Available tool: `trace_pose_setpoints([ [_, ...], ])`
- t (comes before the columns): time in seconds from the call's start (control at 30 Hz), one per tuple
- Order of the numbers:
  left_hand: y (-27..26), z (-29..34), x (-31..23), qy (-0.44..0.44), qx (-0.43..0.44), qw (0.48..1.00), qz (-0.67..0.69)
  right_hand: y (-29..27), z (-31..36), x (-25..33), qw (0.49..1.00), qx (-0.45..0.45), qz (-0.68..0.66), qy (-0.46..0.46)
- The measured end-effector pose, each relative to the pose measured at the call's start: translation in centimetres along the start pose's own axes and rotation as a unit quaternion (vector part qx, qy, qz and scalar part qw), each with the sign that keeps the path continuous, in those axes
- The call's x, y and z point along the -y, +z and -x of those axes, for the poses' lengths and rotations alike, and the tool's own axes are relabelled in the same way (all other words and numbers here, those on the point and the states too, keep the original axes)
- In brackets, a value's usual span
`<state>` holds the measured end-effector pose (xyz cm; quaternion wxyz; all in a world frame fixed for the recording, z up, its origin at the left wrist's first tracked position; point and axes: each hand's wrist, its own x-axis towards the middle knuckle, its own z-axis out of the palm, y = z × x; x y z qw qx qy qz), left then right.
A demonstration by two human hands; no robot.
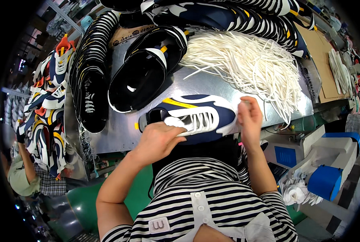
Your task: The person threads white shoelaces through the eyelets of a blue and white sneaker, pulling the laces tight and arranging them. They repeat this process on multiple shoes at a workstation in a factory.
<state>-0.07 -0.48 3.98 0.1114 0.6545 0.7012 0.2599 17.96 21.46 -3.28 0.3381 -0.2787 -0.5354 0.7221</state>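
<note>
A navy, white and yellow shoe upper (224,114) lies on its side on the metal tabletop in front of me, its toe pointing right. White lace (202,121) runs across its eyelets. At its collar end my left hand (159,138) is closed on the upper, thumb and fingers pinching it near the white tongue. Just past the toe, my right hand (250,117) is raised with its fingers curled toward the thumb. They are slightly blurred, and what they hold, if anything, cannot be made out.
A heap of white laces (244,60) covers the table's back right. Nested shoe uppers (92,76) line the left and back, with black-lined uppers (137,82) beside them. Colourful shoes (50,109) are piled at far left, near another person's arm (26,161). A white and blue machine (325,161) stands right.
</note>
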Motion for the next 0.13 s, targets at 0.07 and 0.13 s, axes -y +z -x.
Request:
trace_pose_setpoints([
  [0.07,-1.4,-0.3,0.1,0.067,0.018,0.998,0.008,-2.9,0.2,0.0,0.986,-0.007,-0.165,0.037],
  [0.13,-2.4,-0.8,0.0,0.122,0.035,0.992,0.011,-2.0,0.8,-0.9,0.962,-0.065,-0.173,0.203],
])
